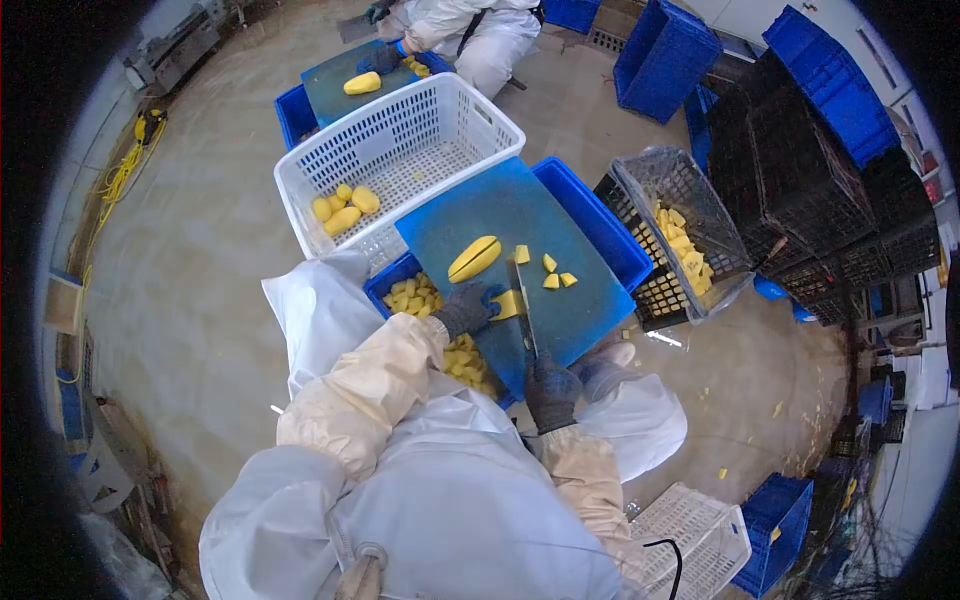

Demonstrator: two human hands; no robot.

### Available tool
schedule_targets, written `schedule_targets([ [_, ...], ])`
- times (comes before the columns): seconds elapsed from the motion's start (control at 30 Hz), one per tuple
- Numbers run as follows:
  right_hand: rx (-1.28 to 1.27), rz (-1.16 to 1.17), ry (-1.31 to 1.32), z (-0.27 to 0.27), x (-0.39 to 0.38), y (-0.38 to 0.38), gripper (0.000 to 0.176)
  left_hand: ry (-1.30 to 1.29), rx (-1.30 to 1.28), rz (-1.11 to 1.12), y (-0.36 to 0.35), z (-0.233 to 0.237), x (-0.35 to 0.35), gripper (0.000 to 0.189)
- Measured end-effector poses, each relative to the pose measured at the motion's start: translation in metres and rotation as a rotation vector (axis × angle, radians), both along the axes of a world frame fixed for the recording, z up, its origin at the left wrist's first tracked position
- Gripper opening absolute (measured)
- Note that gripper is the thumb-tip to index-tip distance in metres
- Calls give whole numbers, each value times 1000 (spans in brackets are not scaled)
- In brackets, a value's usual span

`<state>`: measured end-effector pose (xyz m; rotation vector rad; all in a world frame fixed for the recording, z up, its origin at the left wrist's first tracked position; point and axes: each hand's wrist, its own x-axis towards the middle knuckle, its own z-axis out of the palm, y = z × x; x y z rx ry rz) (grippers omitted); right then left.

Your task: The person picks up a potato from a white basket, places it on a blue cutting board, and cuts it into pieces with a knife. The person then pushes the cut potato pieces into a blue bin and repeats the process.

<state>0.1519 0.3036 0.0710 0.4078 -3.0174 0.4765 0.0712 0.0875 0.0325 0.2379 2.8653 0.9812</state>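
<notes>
My left hand (468,308), in a dark glove, steadies a peeled potato piece (508,305) on the blue cutting board (570,235). In my right hand (552,392), also gloved, is the handle of a knife (527,310). Its blade stands across the board, right beside the potato piece. Farther up the board lies a peeled potato (474,259) with a lengthwise cut line. Several small potato chunks (551,282) are scattered to the right of the blade. Under the board's near left edge, a blue crate (374,288) holds many potato cubes (412,298).
A white basket (400,122) with several peeled potatoes stands beyond the board. To the right is a lined black crate (650,300) of cut yellow pieces. Across from me a co-worker (490,45) sits at another board (330,90). Stacked black crates (800,150) rise at right.
</notes>
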Motion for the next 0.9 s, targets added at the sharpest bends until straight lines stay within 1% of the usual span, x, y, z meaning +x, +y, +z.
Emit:
schedule_targets([
  [0.07, -5, 4, 11, 3, 0, -1, 23, 36, 14, -11, 0, 4, -1, 42],
  [0.13, -10, 7, 20, 3, 0, -1, 21, -34, -44, -26, 0, 10, -2, 41],
  [0.2, 4, 10, 12, 1, 1, 0, 21, -32, -47, -15, 2, 17, -1, 41],
  [0.33, 44, -4, -9, -9, 1, -1, 22, -45, -58, -6, 2, 15, -1, 40],
  [0.4, 50, -85, -147, -8, 3, -6, 15, -30, -54, -8, 1, 13, -1, 40],
  [0.43, 51, -84, -150, -9, 4, -6, 15, -13, -50, -11, 1, 13, 0, 40],
  [0.5, 115, 25, 10, -16, 6, -3, 18, 11, -49, 2, 3, 12, 3, 39],
  [0.53, 114, 27, 5, -25, 3, -2, 18, 39, -50, 12, 3, 11, 4, 38],
  [0.6, 80, 87, 109, -42, -3, 1, 17, 51, -91, 28, 5, -8, 4, 39],
  [0.67, 68, 93, 134, -38, -14, -2, 17, 84, -131, 47, 8, -6, 2, 40],
  [0.73, 52, 105, 170, -28, -19, -6, 18, 54, -44, 44, 6, 3, 4, 41],
  [0.77, -44, 114, 244, -21, -22, -7, 20, 67, -43, 45, 5, 10, 2, 41],
  [0.8, -141, 123, 316, -16, -24, -8, 22, 45, -157, 79, 4, 16, 1, 39],
  [0.83, -139, 125, 318, -17, -22, -5, 22, 15, -269, 114, 4, 18, 2, 37],
  [0.87, -115, 52, 217, -19, -15, -2, 24, 13, -266, 120, 4, 20, 3, 37],
  [0.9, -92, -21, 114, -20, -10, 0, 27, 74, -305, 91, 3, 22, 2, 37],
])
